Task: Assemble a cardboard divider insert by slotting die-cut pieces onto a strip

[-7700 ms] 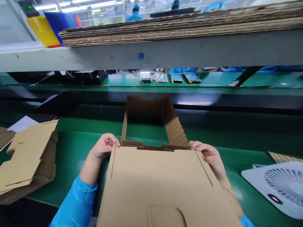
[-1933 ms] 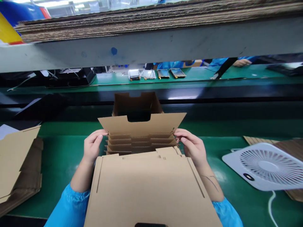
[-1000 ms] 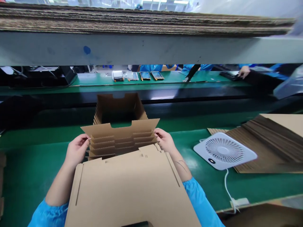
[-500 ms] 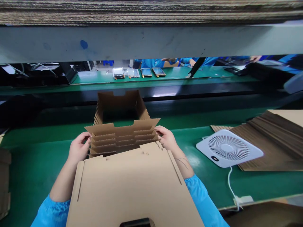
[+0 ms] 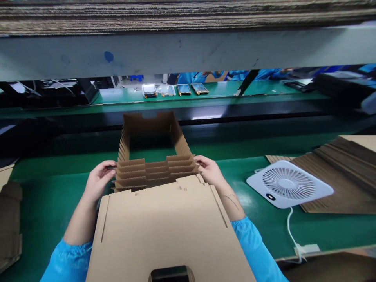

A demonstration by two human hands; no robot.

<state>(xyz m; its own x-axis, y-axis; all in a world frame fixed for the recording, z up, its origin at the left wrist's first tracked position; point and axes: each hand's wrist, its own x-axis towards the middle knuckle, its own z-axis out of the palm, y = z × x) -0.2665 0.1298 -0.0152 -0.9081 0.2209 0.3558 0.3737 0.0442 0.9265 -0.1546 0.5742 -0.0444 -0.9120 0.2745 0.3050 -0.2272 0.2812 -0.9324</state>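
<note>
A brown cardboard frame with notched sides (image 5: pixel 125 143) lies on the green bench, its far end open in the middle. Several cardboard dividers (image 5: pixel 157 170) stand across its near part in a row. At their left ends is my left hand (image 5: pixel 99 179), thumb and fingers pinched on the edge of a divider. My right hand (image 5: pixel 210 171) closes on the right end, its fingertips partly hidden by the cardboard. Between my forearms, a large flat cardboard piece (image 5: pixel 167 223) with a cut-out covers the nearest dividers.
A white fan (image 5: pixel 289 183) with a cable rests against stacked cardboard (image 5: pixel 343 184) at right. Folded cardboard (image 5: pixel 10 223) lies at left. A grey shelf beam (image 5: pixel 176 53) crosses above, bearing cardboard sheets. Small screens (image 5: pixel 184 89) lie on the far bench; people in blue sleeves are beyond.
The divider that stuck up between my hands has gone down level with the others in the frame. Both hands stay at its ends. The view has shifted slightly.
</note>
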